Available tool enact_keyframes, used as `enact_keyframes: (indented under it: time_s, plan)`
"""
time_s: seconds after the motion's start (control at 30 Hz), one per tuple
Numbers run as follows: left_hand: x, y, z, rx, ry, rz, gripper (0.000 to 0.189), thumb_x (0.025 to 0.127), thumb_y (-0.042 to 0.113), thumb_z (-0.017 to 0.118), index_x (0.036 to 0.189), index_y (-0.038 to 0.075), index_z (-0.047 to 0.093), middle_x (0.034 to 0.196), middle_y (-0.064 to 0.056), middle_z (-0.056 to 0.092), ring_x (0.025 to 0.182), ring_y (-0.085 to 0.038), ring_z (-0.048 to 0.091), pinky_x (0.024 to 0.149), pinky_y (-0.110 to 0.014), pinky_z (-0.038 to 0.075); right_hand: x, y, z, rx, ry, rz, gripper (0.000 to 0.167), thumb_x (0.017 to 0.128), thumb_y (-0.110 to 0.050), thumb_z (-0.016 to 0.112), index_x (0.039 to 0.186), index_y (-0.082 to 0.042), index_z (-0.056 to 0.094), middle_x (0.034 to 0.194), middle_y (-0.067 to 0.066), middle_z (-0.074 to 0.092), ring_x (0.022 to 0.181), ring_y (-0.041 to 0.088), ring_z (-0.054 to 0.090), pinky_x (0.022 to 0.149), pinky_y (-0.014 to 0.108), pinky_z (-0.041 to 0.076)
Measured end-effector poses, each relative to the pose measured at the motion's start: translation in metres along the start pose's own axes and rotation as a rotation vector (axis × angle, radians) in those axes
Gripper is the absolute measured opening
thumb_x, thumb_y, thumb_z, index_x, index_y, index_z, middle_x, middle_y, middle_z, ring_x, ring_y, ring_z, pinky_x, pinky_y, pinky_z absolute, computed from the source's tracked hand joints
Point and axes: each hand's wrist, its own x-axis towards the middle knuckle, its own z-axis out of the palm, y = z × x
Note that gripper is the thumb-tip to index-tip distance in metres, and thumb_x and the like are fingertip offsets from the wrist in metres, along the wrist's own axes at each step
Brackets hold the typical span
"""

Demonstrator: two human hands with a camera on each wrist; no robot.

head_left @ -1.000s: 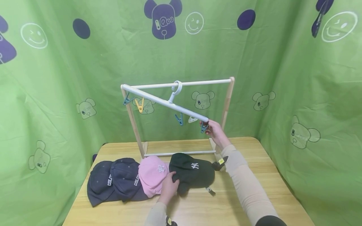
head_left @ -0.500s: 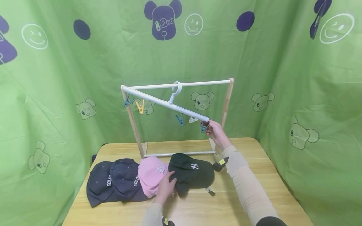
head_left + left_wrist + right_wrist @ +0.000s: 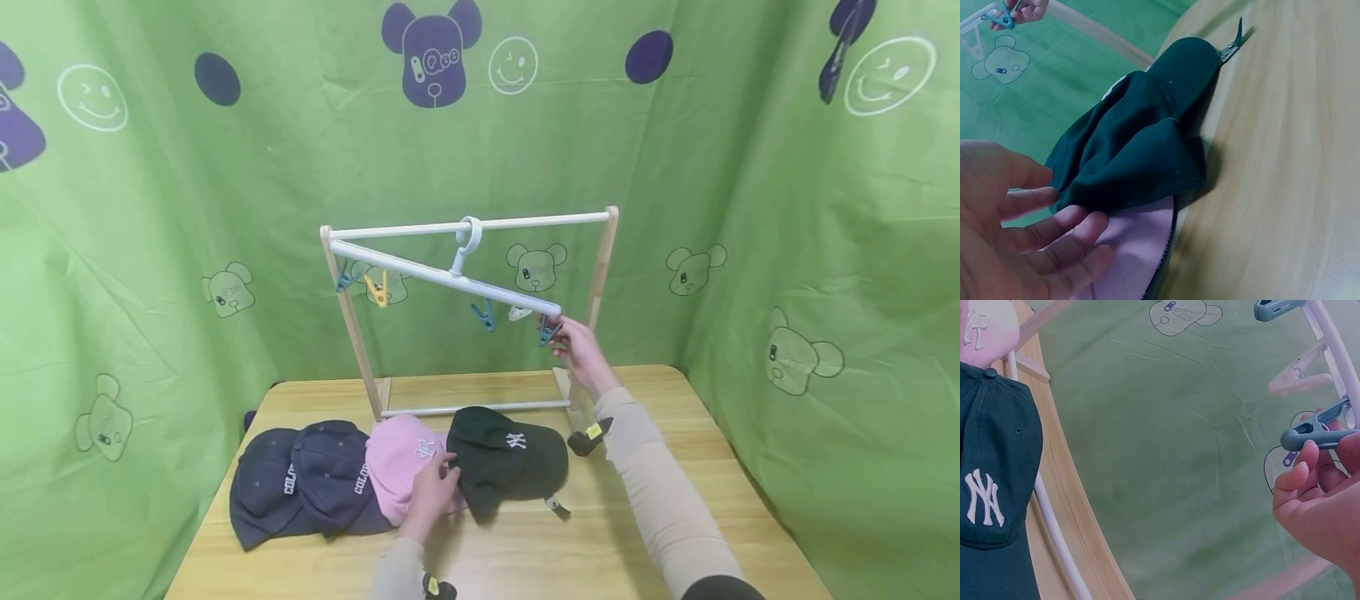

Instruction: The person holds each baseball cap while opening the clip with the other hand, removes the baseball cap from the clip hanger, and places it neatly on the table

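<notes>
My right hand (image 3: 583, 354) pinches the blue clip (image 3: 1315, 435) at the right end of a white clip hanger (image 3: 397, 262). The hanger hooks over the rack's top bar and slopes down to the right. More clips hang along it: a yellow clip (image 3: 377, 289), a white one and other blue ones. My left hand (image 3: 431, 493) is over the pink cap (image 3: 393, 458), its fingers loosely bent. In the left wrist view its fingertips are right at the edge of a dark green cap (image 3: 1129, 144), which overlaps the pink cap.
Two navy caps (image 3: 262, 475) overlap at the left of the row. Behind the caps stands a rack (image 3: 546, 222) with wooden legs on the wooden table (image 3: 540, 550). Green patterned curtain (image 3: 315, 150) surrounds the table at back and sides.
My left hand has drawn left, off the dark green cap's edge and over the pink cap. The hanger's right end has risen slightly with my right hand, while its left end dipped.
</notes>
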Motion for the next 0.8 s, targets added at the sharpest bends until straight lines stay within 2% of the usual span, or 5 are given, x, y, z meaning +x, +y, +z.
enact_keyframes:
  time_s: [0.2,0.37,0.47,0.67,0.8]
  plan:
    - [0.000,0.002,-0.005,-0.047,-0.015,-0.011,0.031,0.089,0.006,0.063,0.118,-0.003,0.064,0.085,-0.014,0.070,0.067,-0.015,0.063,0.068,-0.032,0.054,-0.003,-0.005,-0.001,-0.014,0.007,0.008,0.037,0.100,-0.006,0.037,0.133,-0.008,0.052,0.116,-0.001,0.066,0.086,0.011,0.048,0.067,0.019,0.042]
    - [0.001,0.004,-0.008,-0.079,-0.018,-0.025,0.031,0.089,0.006,0.062,0.119,-0.004,0.063,0.086,-0.014,0.071,0.068,-0.014,0.063,0.066,-0.029,0.054,-0.010,-0.014,0.000,-0.032,-0.003,0.014,0.039,0.102,-0.010,0.038,0.140,0.000,0.043,0.105,-0.008,0.068,0.085,0.010,0.049,0.073,0.023,0.041]
    - [0.003,0.004,-0.009,-0.078,-0.010,-0.038,0.031,0.090,0.007,0.062,0.119,-0.003,0.064,0.087,-0.014,0.071,0.072,-0.014,0.063,0.067,-0.028,0.054,-0.006,-0.010,-0.004,-0.024,0.001,0.018,0.040,0.103,-0.012,0.037,0.141,0.000,0.041,0.104,-0.010,0.067,0.082,0.008,0.050,0.072,0.023,0.040]
    - [0.005,0.002,-0.010,-0.047,0.002,-0.047,0.029,0.090,0.008,0.062,0.118,0.000,0.065,0.095,-0.015,0.072,0.081,-0.021,0.066,0.075,-0.036,0.056,-0.004,-0.006,-0.007,-0.011,0.026,-0.004,0.037,0.103,-0.023,0.044,0.135,-0.006,0.052,0.100,-0.011,0.068,0.081,0.008,0.049,0.069,0.021,0.039]
    - [0.005,0.002,-0.012,-0.062,0.001,-0.045,0.030,0.090,0.008,0.062,0.118,-0.001,0.064,0.097,-0.017,0.072,0.080,-0.022,0.068,0.073,-0.035,0.057,-0.008,-0.008,-0.005,0.007,0.057,-0.025,0.024,0.103,-0.023,0.044,0.115,-0.021,0.065,0.090,-0.013,0.067,0.081,0.008,0.050,0.069,0.020,0.040]
